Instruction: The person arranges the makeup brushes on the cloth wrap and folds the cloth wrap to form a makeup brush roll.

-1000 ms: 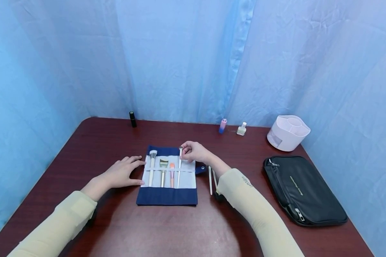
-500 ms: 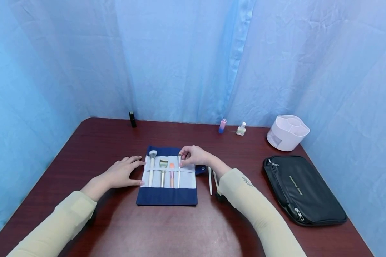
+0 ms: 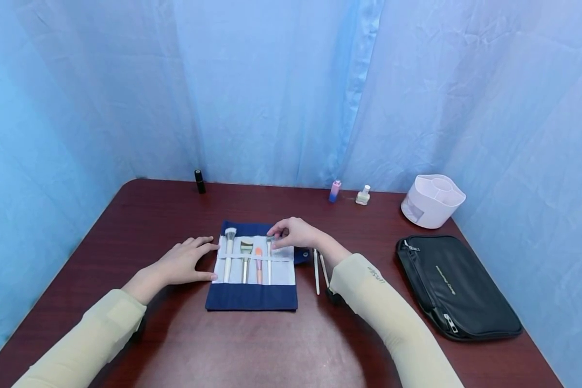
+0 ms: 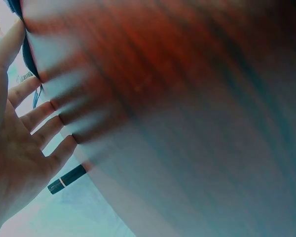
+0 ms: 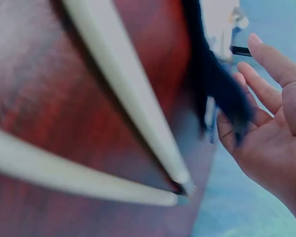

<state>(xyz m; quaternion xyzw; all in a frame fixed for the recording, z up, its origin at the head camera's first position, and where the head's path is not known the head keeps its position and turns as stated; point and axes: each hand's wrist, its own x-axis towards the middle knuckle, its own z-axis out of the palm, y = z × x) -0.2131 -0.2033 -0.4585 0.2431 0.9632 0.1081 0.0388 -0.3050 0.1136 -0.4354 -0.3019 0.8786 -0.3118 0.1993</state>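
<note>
A navy brush roll (image 3: 251,297) lies unfolded on the table, its pale lining showing. Tucked under its band are a thick white brush (image 3: 228,261), a wide flat brush (image 3: 245,264), a short pink brush (image 3: 259,265) and a slim white brush (image 3: 269,269). My left hand (image 3: 184,262) rests at the roll's left edge, fingers spread. Over the slim brush's upper end is my right hand (image 3: 298,234); in the right wrist view the thumb and fingers of that right hand (image 5: 274,121) stand apart with nothing visible between them.
Two pale-handled brushes (image 3: 317,275) lie right of the roll, partly under the right sleeve. A black zip bag (image 3: 458,288) and white organizer (image 3: 431,207) are at the right. A black tube (image 3: 200,181), pink-blue bottle (image 3: 334,191) and small clear bottle (image 3: 363,195) stand at the back.
The slim white brush has slid down toward the roll's front pocket. My right hand followed it slightly, then its thumb and fingers spread off it. My left hand stays put.
</note>
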